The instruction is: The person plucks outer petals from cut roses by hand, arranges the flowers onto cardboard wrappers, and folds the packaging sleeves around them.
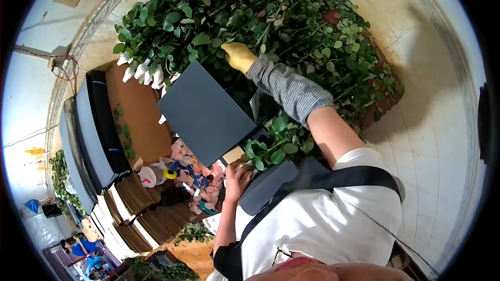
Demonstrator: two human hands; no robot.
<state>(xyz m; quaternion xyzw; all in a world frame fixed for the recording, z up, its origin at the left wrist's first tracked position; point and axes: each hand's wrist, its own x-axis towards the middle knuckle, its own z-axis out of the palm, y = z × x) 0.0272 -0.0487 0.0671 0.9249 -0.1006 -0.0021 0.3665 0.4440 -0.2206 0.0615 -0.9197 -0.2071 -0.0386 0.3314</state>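
My right hand point(239, 57), in a yellow glove with a grey striped sleeve cover, reaches into the large heap of leafy rose stems point(291, 31). Its fingers look bent together; whatever they grip is hidden. My bare left hand point(238, 179) is near my lap, fingers curled at the end of a leafy bunch point(281, 143). Beside those fingers shows a small tan cardboard piece point(234, 155). A dark grey board point(205, 112) stands slanted between my left hand and the heap. Pale pink petals point(190, 161) lie left of the board.
White-wrapped flower heads point(143, 70) stick out at the heap's left edge. Stacks of folded cardboard point(133, 198) and dark sheets point(104, 130) stand at my left. A yellow tape roll point(170, 174) lies among the petals. Another person point(80, 247) is in the far lower left.
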